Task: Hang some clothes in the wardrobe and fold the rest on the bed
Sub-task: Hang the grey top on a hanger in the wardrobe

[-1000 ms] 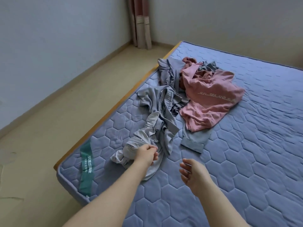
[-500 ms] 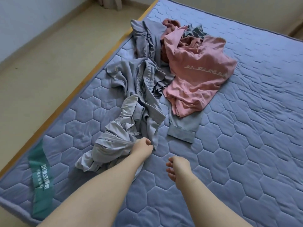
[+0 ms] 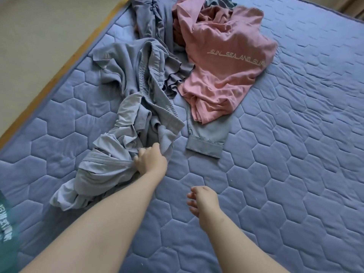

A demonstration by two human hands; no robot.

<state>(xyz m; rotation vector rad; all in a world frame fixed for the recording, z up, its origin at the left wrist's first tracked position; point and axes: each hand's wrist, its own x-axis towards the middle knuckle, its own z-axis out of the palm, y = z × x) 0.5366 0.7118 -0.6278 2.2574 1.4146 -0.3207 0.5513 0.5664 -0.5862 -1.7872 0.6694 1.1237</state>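
Note:
A heap of clothes lies on the blue quilted mattress. My left hand grips the bunched end of a light grey garment near the mattress's left side. A darker grey-blue garment lies crumpled just beyond it. A pink T-shirt with white lettering lies to the right, partly over light blue jeans whose cuffed leg sticks out. My right hand hovers over bare mattress with fingers loosely curled, holding nothing.
Another grey garment lies at the far end of the heap. The wooden bed frame edge runs along the left, with beige floor beyond. A green label sits at the mattress's near left corner.
The view has dropped and closed in on the bed, so the wall and curtain are out of sight. My left hand keeps its grip on the light grey garment; my right hand stays empty.

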